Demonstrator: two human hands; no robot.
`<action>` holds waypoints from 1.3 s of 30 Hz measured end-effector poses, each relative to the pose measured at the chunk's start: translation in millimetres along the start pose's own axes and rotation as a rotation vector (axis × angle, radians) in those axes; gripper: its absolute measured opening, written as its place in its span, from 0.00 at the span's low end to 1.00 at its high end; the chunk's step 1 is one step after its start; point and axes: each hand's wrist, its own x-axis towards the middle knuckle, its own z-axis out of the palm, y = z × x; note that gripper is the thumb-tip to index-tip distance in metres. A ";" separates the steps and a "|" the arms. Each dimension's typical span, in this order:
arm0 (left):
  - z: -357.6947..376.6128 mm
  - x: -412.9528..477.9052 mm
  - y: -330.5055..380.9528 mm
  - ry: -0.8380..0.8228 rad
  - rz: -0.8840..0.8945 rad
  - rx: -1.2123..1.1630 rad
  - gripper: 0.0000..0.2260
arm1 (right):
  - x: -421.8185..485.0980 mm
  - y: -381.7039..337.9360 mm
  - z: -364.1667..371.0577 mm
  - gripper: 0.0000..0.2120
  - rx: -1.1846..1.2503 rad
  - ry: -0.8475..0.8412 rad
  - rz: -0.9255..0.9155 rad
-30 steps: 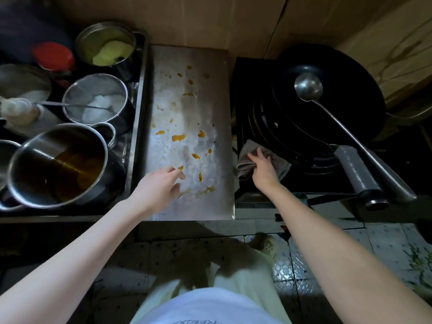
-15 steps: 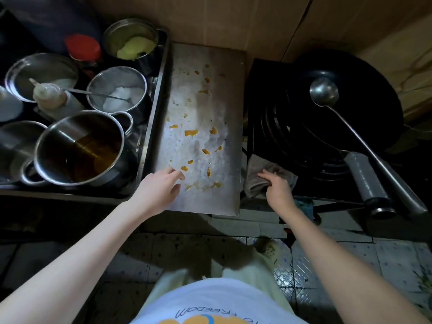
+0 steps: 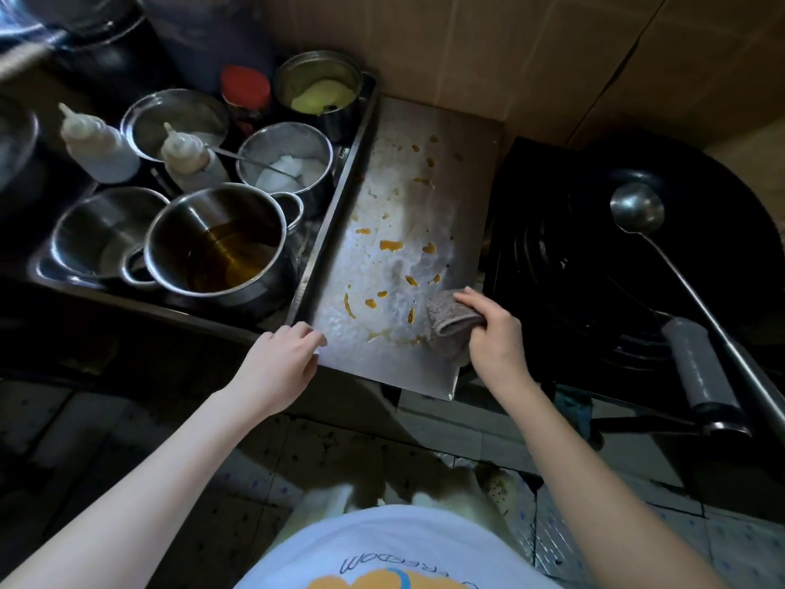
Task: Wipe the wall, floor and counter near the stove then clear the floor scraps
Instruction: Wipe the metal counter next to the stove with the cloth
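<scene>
A grey folded cloth (image 3: 450,325) is gripped in the right hand (image 3: 495,337). The fingers are curled over its top and the thumb is placed under the fold, so the cloth sticks out to the left of the fist. It is laid on the near right part of the steel counter plate (image 3: 382,369), close to the edge beside the stove (image 3: 531,248). Orange food scraps (image 3: 391,245) are scattered on the plate; several are seen just left of the cloth and a smear is touched by its lower edge.

The left hand (image 3: 280,359) is kept at the near left corner of the plate. Its fingers are loosely bent, nothing is held, and the fingertips are placed at the plate's edge.

On the left, a metal tray (image 3: 340,197) is filled with vessels: a steel pot of oil (image 3: 221,244), a bowl of white grains (image 3: 289,163), a pot of yellow paste (image 3: 320,89), two squeeze bottles (image 3: 95,148) and a red-lidded jar (image 3: 245,89).

On the stove a black wok (image 3: 701,248) is set, and a steel ladle (image 3: 636,208) is rested in it. Behind, the wall is covered with cardboard (image 3: 467,44). Below, a tiled floor (image 3: 594,542) is seen.
</scene>
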 end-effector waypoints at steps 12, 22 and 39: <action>-2.7 -25.1 -11.3 0.049 -0.055 -0.059 0.12 | -8.2 38.3 74.3 0.30 -0.383 -0.397 -0.136; 0.6 -28.0 -14.0 0.052 -0.118 -0.104 0.11 | -15.5 0.2 118.6 0.25 -0.505 -0.601 -0.308; -3.1 -11.2 -9.9 0.035 -0.102 -0.151 0.13 | 51.3 23.6 64.3 0.22 -0.481 -0.386 -0.139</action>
